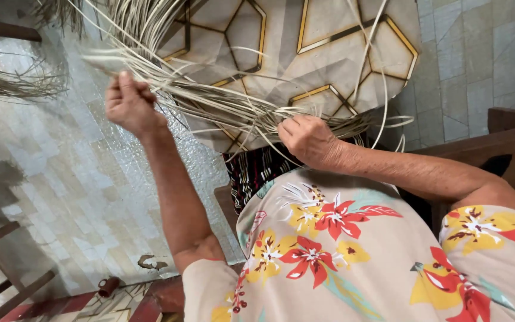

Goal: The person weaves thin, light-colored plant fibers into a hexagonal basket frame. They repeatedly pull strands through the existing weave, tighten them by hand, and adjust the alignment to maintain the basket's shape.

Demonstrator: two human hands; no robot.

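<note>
A bundle of pale straw strips (210, 101) fans out from the top left toward the centre. My left hand (127, 102) is raised at the left, its fingers pinched on a few strips that it pulls taut. Lower and to the right, my right hand (306, 138) is closed on the gathered part of the strips (335, 122), where they cross and curl. A dark striped cloth (254, 170) shows just below that hand. Both forearms reach out from my flowered short-sleeved shirt (341, 250).
A panel with gold-lined hexagons (329, 53) lies behind the strips. Pale patterned tiles (73, 179) cover the left side. Dark wooden furniture (508, 143) stands at the right, a wooden frame (7, 286) at the lower left. More loose straw (13, 83) lies at the left edge.
</note>
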